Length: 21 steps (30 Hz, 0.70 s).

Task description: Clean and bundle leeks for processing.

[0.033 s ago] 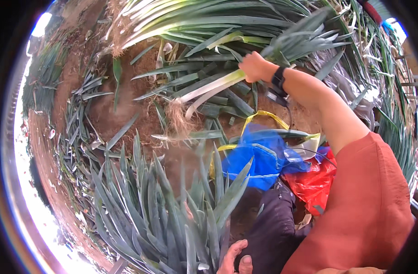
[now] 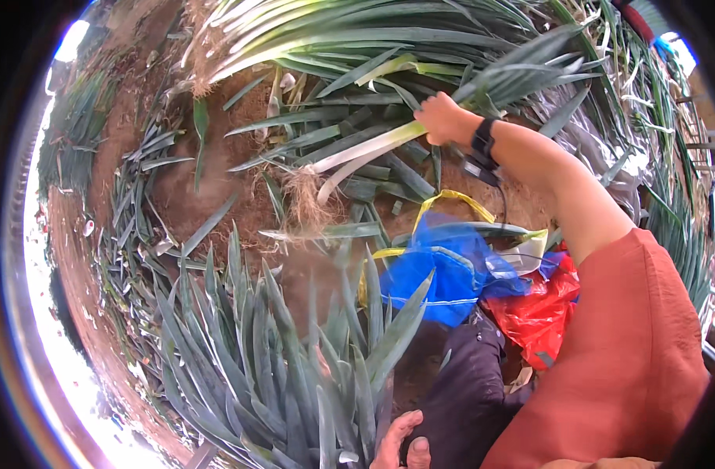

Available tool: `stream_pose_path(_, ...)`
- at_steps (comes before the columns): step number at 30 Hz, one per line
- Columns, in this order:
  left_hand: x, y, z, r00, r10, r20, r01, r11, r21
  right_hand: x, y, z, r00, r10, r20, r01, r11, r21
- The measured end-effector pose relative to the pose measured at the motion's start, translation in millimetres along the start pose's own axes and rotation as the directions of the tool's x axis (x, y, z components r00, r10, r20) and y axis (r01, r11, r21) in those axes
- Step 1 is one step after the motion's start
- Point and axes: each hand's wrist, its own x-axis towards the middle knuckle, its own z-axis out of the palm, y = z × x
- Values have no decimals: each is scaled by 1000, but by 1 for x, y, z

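Observation:
My right hand [image 2: 442, 119], stretched out across the far middle with a black band on its wrist, is closed around a leek [image 2: 377, 148]. The leek's white shank and stringy roots point left and toward me; its green leaves fan out to the right past my fist. Just beyond lies a big heap of leeks [image 2: 357, 39], roots to the left. At the lower edge my left hand [image 2: 402, 444] shows only partly, finger and thumb apart, with nothing visible between them. Beside it, a clump of green leek tops [image 2: 279, 359] points upward; its lower ends are out of view.
A blue mesh bag [image 2: 435, 270] with yellow handles and a red plastic bag [image 2: 539, 309] lie by my dark-trousered leg [image 2: 463, 383]. Cut leaves [image 2: 138, 180] litter the brown ground at left. Grey plastic sheeting [image 2: 592, 148] and more leaves lie at right.
My right hand has shifted slightly to the right and toward me, still gripping the leek, which slid a little with it. My left hand has stayed in place.

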Motion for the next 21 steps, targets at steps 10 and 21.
stream_pose_path(10,1,7,3,999,11,46,-10,1000,-27,-17,-9,34,944,140,-298,-99,984,146)
stream_pose_path(21,-62,-3,10,966,257,32,-259,953,158,-223,10,-169,998,-19,56,-18,796,605)
